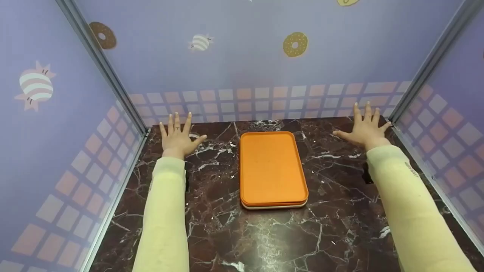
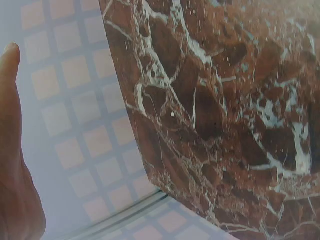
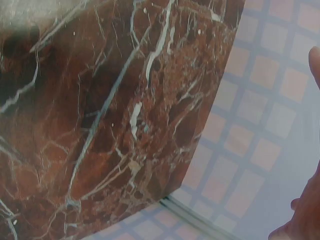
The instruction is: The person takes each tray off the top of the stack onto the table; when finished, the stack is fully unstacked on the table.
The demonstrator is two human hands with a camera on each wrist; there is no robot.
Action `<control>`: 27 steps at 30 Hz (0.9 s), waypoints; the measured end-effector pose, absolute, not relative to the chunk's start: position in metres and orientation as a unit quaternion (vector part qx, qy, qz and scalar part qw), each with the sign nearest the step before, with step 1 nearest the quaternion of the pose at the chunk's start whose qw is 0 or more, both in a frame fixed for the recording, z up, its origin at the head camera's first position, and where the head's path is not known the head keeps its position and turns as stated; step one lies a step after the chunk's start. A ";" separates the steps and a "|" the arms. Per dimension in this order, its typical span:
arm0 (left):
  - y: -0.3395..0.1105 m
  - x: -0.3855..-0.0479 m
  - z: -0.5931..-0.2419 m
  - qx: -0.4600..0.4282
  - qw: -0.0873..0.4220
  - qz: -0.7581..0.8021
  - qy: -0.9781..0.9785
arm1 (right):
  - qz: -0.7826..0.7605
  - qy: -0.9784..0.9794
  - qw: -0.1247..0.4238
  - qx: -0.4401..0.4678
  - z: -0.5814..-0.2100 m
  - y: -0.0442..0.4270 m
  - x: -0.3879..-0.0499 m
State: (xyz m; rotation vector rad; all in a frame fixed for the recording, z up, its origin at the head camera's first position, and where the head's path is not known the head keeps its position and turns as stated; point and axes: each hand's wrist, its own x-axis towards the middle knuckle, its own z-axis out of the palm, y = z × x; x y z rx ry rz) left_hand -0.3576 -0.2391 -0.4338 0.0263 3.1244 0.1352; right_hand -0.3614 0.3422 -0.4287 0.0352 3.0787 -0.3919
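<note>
A stack of orange rectangular trays (image 1: 273, 168) lies in the middle of the dark marbled table, with a pale cream rim showing beneath at the near edge. To its left, my left hand (image 1: 177, 139) is stretched out palm down, fingers straight and spread. My right hand (image 1: 366, 130) is held out likewise on the far right, fingers spread. Neither hand holds anything, and both are apart from the trays. Each wrist view catches only a part of its hand: the left hand (image 2: 19, 150) at the left edge, the right hand (image 3: 305, 200) at the right edge.
The dark red-brown marbled table (image 1: 264, 241) is enclosed by a lilac back wall (image 1: 245, 64), a left wall (image 1: 38, 143) and a right wall (image 1: 465, 94), printed with sweets and pale squares. Metal strips line the corners. Small white specks dot the tabletop.
</note>
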 end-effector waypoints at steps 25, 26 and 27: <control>-0.195 -0.344 -0.483 0.023 0.031 0.170 0.985 | -0.195 0.979 0.059 -0.022 -0.479 0.287 -0.355; -0.193 -0.343 -0.485 0.023 0.031 0.181 0.983 | -0.203 0.977 0.062 -0.023 -0.482 0.284 -0.354; -0.191 -0.341 -0.488 0.023 0.032 0.192 0.981 | -0.213 0.975 0.065 -0.023 -0.484 0.283 -0.354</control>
